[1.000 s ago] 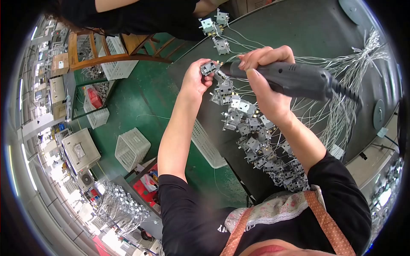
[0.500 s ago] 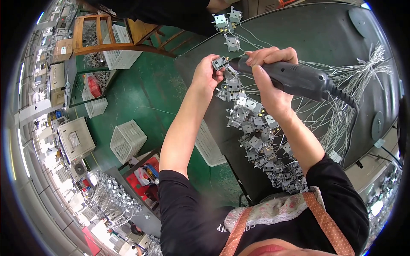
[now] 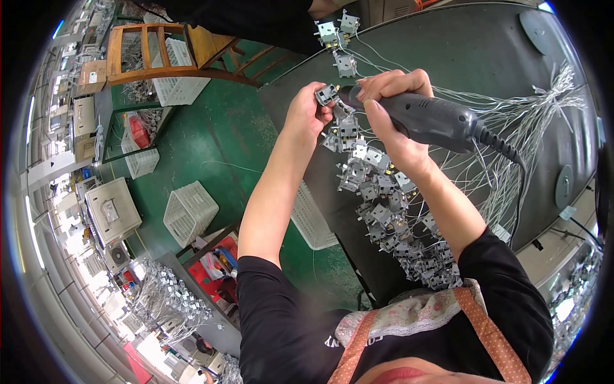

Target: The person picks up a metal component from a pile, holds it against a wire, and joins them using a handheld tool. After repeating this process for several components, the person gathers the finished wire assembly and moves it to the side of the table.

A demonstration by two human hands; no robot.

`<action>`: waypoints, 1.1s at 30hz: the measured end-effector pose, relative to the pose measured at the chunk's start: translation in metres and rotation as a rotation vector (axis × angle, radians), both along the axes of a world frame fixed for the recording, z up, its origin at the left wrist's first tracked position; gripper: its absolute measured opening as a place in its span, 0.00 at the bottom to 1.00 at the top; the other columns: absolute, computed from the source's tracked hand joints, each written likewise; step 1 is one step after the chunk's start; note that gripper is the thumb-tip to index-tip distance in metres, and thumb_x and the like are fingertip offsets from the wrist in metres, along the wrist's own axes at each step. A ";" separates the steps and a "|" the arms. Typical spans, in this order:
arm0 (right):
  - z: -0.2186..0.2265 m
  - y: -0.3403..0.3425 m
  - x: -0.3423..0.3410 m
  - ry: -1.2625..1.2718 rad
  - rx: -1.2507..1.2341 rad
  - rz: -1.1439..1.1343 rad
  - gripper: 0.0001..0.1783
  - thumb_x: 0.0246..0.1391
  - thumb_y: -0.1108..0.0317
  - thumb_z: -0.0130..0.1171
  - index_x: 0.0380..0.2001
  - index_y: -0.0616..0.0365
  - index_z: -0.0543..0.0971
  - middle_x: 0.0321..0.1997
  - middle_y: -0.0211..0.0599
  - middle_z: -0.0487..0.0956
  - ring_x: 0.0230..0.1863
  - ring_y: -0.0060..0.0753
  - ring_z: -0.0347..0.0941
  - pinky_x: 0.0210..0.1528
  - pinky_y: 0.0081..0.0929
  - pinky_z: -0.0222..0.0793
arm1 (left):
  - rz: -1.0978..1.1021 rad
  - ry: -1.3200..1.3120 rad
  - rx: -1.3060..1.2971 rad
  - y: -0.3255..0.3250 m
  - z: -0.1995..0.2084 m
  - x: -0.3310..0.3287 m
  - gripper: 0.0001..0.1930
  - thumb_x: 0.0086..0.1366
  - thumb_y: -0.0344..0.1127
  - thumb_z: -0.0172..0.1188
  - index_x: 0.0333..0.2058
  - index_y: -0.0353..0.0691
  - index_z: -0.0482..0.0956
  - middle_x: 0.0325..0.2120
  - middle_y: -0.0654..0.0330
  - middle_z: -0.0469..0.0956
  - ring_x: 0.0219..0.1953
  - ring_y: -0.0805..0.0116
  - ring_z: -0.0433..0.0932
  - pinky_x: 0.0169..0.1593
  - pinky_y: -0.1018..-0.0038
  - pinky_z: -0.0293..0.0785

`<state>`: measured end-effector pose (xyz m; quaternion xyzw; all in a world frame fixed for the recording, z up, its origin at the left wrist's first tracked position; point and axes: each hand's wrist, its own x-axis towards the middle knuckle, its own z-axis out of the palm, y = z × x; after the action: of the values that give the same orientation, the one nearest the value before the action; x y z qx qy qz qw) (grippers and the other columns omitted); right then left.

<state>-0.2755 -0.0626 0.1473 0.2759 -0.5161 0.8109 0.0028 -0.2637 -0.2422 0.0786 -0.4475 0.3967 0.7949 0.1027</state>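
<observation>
My left hand (image 3: 307,110) pinches a small grey boxy part (image 3: 326,95) with a metal bit on its side, held above the table's left edge. In my right hand (image 3: 398,121) is a dark electric screwdriver (image 3: 435,120), lying nearly level, its nose pointing left at the grey part. Whether the tip touches the part is too small to tell. A black coiled cord (image 3: 502,147) runs off the tool's back end. Below my hands a long heap of similar grey parts with thin wires (image 3: 384,185) stretches along the table toward me.
On the dark table (image 3: 473,54), white wires gather in a bundle (image 3: 553,99) at the right. Three more grey parts (image 3: 345,64) lie near the far edge, where a person in dark clothing (image 3: 256,19) is. White plastic baskets (image 3: 190,211) and a wooden chair (image 3: 150,51) stand on the green floor.
The screwdriver and my right hand have shifted a little left, closer to the grey part. My left hand still holds that part almost in place.
</observation>
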 end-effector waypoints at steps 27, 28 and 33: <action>-0.029 0.004 0.004 -0.437 0.077 -0.127 0.10 0.47 0.77 0.64 0.31 0.59 0.72 0.27 0.26 0.74 0.27 0.14 0.67 0.31 0.17 0.64 | -0.733 0.286 -1.024 -0.022 -0.055 -0.076 0.37 0.46 0.53 0.75 0.46 0.28 0.75 0.38 0.48 0.81 0.40 0.62 0.81 0.44 0.69 0.75; -0.031 0.004 0.006 -0.423 0.074 -0.141 0.10 0.47 0.77 0.64 0.31 0.60 0.72 0.27 0.26 0.74 0.27 0.14 0.67 0.31 0.16 0.64 | -0.734 0.257 -0.990 -0.024 -0.054 -0.077 0.35 0.47 0.53 0.74 0.44 0.29 0.76 0.37 0.50 0.81 0.38 0.63 0.80 0.42 0.69 0.75; -0.017 0.025 -0.002 -0.409 0.075 -0.154 0.15 0.47 0.77 0.64 0.35 0.60 0.68 0.30 0.33 0.77 0.32 0.18 0.72 0.38 0.21 0.71 | -0.776 0.278 -0.764 -0.012 -0.002 -0.066 0.24 0.54 0.54 0.70 0.33 0.36 0.77 0.26 0.63 0.76 0.22 0.76 0.69 0.26 0.76 0.67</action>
<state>-0.2771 -0.0380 0.1307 0.0652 -0.5554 0.8275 -0.0502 -0.3294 -0.2545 0.0769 -0.1649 0.8019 0.5501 0.1649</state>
